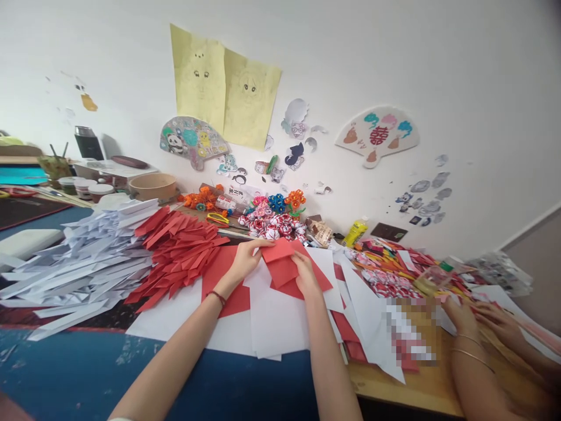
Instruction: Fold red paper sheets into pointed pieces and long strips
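A folded piece of red paper (279,260) is held up between my two hands, above white and red sheets. My left hand (248,258) pinches its upper left edge, fingers closed. On the right side, my right hand (303,270) grips the same paper near a fold, its fingers partly hidden. Another red sheet (322,275) lies just behind and beside my right hand. White paper sheets (278,327) spread below the hands, with a red sheet (236,298) under my left wrist.
Piles of folded white strips (96,263) and folded red strips (182,251) stand at left. Craft flowers (276,225), a yellow bottle (355,232) and a round wooden container (152,187) line the wall. Another person's hands (464,318) work at the right.
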Motion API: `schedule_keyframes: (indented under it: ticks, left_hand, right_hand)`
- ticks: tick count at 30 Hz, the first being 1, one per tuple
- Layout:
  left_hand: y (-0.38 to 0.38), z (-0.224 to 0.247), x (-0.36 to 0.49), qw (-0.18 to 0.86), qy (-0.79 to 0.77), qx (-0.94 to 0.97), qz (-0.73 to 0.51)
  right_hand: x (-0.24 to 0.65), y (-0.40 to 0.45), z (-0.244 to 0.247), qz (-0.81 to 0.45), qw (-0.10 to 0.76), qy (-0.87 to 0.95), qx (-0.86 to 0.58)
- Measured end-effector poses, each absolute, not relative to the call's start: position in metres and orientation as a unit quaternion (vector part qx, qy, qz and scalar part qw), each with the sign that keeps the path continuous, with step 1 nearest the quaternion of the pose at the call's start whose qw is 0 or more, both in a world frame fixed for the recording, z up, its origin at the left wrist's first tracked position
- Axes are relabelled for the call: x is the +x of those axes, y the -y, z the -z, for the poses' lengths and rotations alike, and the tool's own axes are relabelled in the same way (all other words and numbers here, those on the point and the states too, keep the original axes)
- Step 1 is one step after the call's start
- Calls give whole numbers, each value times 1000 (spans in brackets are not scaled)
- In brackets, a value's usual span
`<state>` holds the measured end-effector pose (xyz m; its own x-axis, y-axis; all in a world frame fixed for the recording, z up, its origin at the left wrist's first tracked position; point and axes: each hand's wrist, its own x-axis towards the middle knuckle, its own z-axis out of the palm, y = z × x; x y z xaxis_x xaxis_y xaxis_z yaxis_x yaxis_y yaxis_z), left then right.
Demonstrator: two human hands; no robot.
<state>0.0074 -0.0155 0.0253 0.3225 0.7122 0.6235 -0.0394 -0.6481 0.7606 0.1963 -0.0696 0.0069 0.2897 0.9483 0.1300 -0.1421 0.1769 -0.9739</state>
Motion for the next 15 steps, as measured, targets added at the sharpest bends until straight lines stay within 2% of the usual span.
schedule_keyframes:
  ticks: [4, 7, 11, 15]
  left_hand:
    - [22, -20, 11, 184, -201, 854, -444]
    - [26, -19, 15, 112, -184, 888, -406]
    - [30, -21, 17, 81, -167, 909, -373]
    - [33, -27, 17, 114, -172, 892, -401]
  right_hand:
    - [200, 69, -8, -429, 638, 422, -481]
    - [199, 72, -15, -465, 640, 418, -447]
    - [196, 76, -21, -476, 664, 427, -388]
    - [196, 80, -19, -464, 662, 446, -384]
